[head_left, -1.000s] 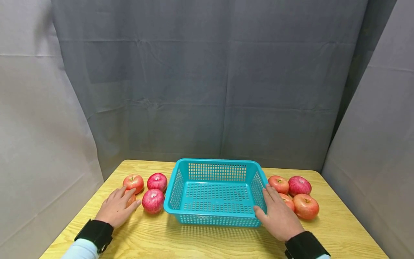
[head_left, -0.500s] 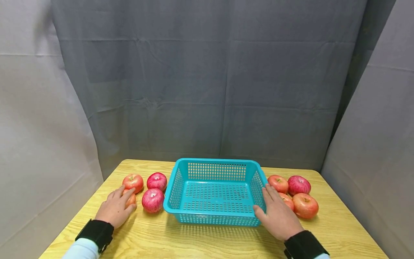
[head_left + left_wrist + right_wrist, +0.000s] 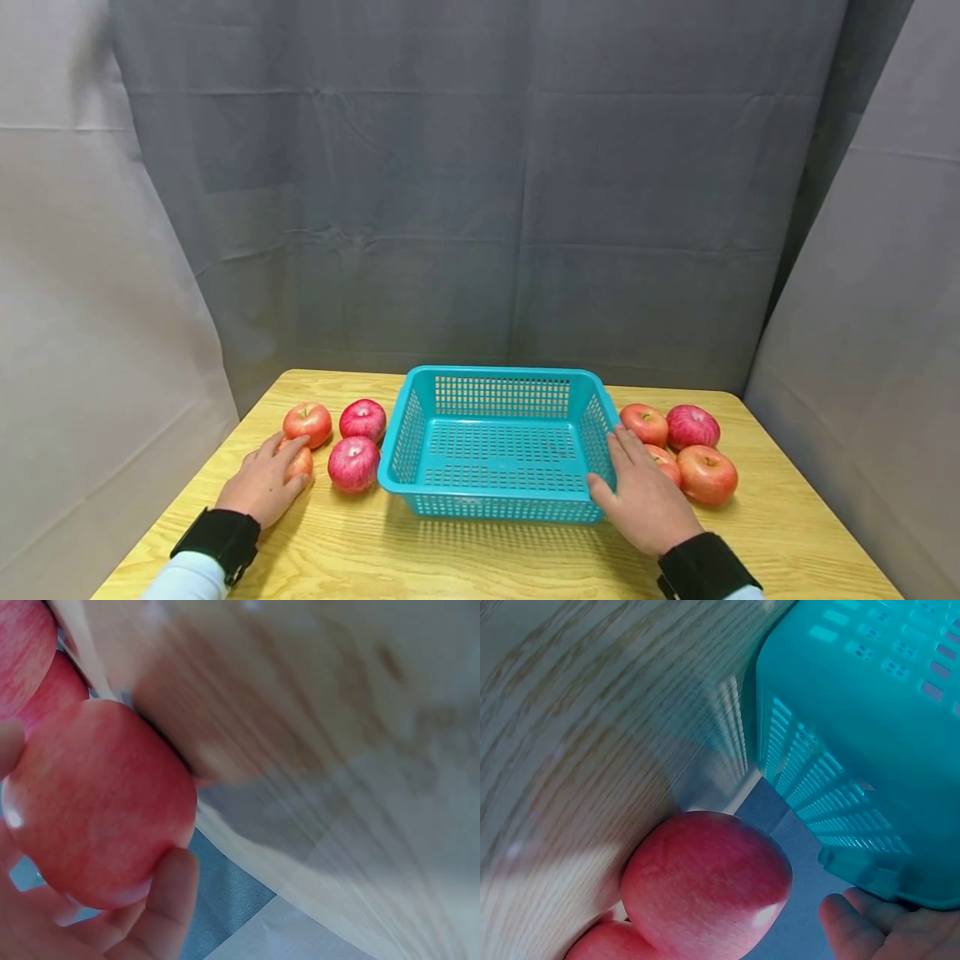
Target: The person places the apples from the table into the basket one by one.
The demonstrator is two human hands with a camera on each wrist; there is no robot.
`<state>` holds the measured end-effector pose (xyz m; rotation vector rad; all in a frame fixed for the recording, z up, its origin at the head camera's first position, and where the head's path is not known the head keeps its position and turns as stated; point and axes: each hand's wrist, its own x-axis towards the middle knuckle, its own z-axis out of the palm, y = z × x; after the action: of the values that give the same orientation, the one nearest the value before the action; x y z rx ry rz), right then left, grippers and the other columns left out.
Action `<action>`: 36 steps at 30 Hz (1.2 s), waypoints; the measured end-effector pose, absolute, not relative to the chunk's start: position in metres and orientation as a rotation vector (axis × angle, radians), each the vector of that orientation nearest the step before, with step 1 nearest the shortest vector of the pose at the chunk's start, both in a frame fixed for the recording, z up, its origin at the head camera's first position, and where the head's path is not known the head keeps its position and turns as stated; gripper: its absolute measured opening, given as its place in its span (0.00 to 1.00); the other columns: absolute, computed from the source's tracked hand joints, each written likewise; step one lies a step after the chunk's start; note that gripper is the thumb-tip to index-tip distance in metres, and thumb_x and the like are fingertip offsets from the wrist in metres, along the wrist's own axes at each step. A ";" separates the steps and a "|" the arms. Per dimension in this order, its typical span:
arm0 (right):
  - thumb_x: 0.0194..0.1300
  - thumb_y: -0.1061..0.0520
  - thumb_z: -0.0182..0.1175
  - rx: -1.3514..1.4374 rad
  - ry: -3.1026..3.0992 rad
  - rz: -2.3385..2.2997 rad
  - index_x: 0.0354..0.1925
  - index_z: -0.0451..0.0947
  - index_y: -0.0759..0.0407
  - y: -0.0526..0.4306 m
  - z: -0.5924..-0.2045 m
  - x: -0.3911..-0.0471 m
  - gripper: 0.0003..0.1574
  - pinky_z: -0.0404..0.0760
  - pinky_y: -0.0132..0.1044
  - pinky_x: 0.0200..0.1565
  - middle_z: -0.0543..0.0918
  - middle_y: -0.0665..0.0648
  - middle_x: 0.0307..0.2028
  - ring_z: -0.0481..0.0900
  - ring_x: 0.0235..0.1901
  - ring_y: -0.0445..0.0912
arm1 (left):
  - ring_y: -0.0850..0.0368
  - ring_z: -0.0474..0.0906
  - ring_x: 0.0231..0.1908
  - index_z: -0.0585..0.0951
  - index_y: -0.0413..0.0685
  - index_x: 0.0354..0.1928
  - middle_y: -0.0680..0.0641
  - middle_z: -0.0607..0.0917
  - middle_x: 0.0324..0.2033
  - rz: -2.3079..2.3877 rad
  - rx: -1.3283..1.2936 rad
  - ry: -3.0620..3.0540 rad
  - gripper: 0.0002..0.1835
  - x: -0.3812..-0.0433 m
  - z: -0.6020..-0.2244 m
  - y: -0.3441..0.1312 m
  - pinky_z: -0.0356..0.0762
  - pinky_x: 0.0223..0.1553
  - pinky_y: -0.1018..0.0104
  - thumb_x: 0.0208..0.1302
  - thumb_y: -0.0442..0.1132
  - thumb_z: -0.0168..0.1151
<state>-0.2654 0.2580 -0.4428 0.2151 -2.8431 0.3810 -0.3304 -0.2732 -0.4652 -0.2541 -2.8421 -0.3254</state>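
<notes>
My left hand (image 3: 258, 489) grips a red apple (image 3: 301, 464) at the left of the table, thumb on its near right side. In the left wrist view the fingers (image 3: 174, 889) curl against that apple (image 3: 105, 802), which fills the hand. On the right, my right hand (image 3: 647, 500) lies with straight fingers on the right rim of a turquoise plastic basket (image 3: 498, 493). Its fingertips (image 3: 847, 922) touch the basket's edge (image 3: 922, 889) in the right wrist view. The basket holds nothing and stands mid-table.
Beside the held apple lie another light red apple (image 3: 308, 423) and two darker apples (image 3: 354, 464) close to the basket. Several apples (image 3: 707, 475) cluster right of the basket, near my right hand. A grey cloth (image 3: 480, 208) hangs behind the wooden table (image 3: 480, 558).
My left thumb has drawn in from pointing rightward to press against the apple, and the fingers have come round it. The right hand and basket stay where they were.
</notes>
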 end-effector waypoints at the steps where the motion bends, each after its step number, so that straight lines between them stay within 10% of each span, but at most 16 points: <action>1: 0.66 0.28 0.44 0.216 -2.843 0.380 0.68 0.56 0.69 0.258 -0.443 -0.265 0.53 0.62 0.62 0.60 0.55 0.66 0.69 0.48 0.67 0.59 | 0.28 0.63 0.53 0.68 0.49 0.65 0.32 0.65 0.61 -0.322 -0.249 -2.848 0.33 -0.330 -0.465 -0.274 0.69 0.43 0.27 0.58 0.49 0.65; 36: 0.67 0.29 0.43 0.253 -2.813 0.389 0.68 0.57 0.69 0.259 -0.444 -0.264 0.52 0.63 0.61 0.60 0.55 0.67 0.69 0.48 0.67 0.59 | 0.33 0.64 0.53 0.67 0.51 0.65 0.32 0.67 0.59 -0.365 -0.429 -2.729 0.31 -0.315 -0.392 -0.250 0.73 0.45 0.32 0.62 0.49 0.62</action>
<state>-0.2636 0.2590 -0.4445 0.2531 -2.8135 0.3889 -0.3153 -0.2503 -0.3918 -0.4291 -2.7289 -0.3646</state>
